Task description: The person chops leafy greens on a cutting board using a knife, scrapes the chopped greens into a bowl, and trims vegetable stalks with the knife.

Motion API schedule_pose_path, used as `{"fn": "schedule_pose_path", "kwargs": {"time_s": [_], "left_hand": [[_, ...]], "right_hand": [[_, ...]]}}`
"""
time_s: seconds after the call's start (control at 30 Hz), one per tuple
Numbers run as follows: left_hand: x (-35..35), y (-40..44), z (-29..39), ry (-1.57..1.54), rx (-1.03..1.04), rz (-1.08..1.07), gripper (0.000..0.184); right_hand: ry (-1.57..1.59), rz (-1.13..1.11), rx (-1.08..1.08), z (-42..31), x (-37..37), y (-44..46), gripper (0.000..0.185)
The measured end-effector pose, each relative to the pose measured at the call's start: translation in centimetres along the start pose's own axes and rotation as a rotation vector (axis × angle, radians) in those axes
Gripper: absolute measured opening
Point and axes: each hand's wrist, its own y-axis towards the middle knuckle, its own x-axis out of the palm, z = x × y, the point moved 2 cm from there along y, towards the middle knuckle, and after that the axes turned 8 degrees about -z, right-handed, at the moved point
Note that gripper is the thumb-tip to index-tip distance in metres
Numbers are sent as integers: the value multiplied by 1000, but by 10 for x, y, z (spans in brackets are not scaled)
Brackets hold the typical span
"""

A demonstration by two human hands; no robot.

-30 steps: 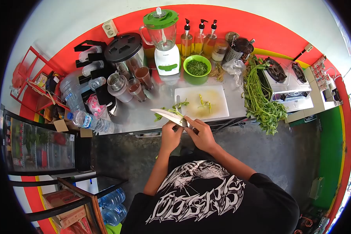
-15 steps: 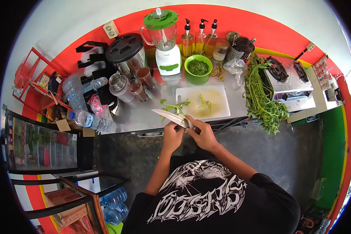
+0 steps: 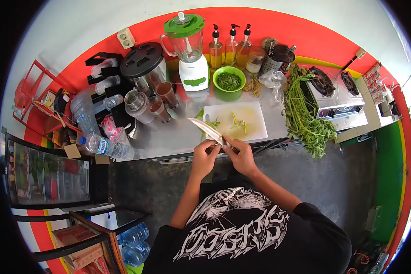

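Observation:
A knife [image 3: 208,130] points up and to the left over the near edge of the counter, its pale blade broadside to me. My right hand [image 3: 241,156] is closed around its handle end, which the fingers mostly hide. Just left of it, my left hand [image 3: 204,157] is closed in a pinch under the blade, apparently on a leafy green stem [image 3: 213,123] whose lower part is hidden behind the knife. Beyond both hands lies a white cutting board [image 3: 217,111] with a few cut green pieces [image 3: 239,122] on it.
Behind the board stands a green bowl [image 3: 228,94] of chopped greens, beside a blender [image 3: 194,73]. A heap of leafy stalks [image 3: 306,109] hangs over the counter edge near the gas stove [image 3: 340,98]. Tumblers [image 3: 158,109] and a water bottle [image 3: 106,146] stand or lie at left.
The knife and both hands have shifted slightly right, and the blade tilts more steeply upward. Less of the leafy stem shows past the blade. The whole view has shifted slightly.

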Motion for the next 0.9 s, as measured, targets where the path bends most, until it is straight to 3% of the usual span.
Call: {"fn": "schedule_pose_path", "kwargs": {"time_s": [0.17, 0.27, 0.37, 0.57, 0.63, 0.77, 0.83, 0.9], "left_hand": [[-8, 4, -10, 37, -10, 37, 19], [-16, 7, -20, 28, -92, 24, 18], [-17, 12, -31, -227, -103, 68, 15], [-25, 24, -27, -193, -98, 96, 19], [-27, 30, -22, -173, -105, 106, 22], [-25, 36, -21, -332, -128, 120, 28], [-25, 27, -24, -440, -162, 94, 26], [-24, 21, -24, -437, -222, 120, 21]], "right_hand": [[119, 82, 82, 40, 0, 15, 42], [417, 143, 327, 48, -9, 29, 43], [381, 238, 301, 85, -18, 44, 43], [408, 246, 386, 123, -30, 54, 42], [402, 119, 577, 134, -34, 48, 35], [301, 46, 576, 104, -43, 39, 31], [308, -38, 583, 89, -48, 36, 35], [511, -157, 517, 74, -44, 34, 47]]}}
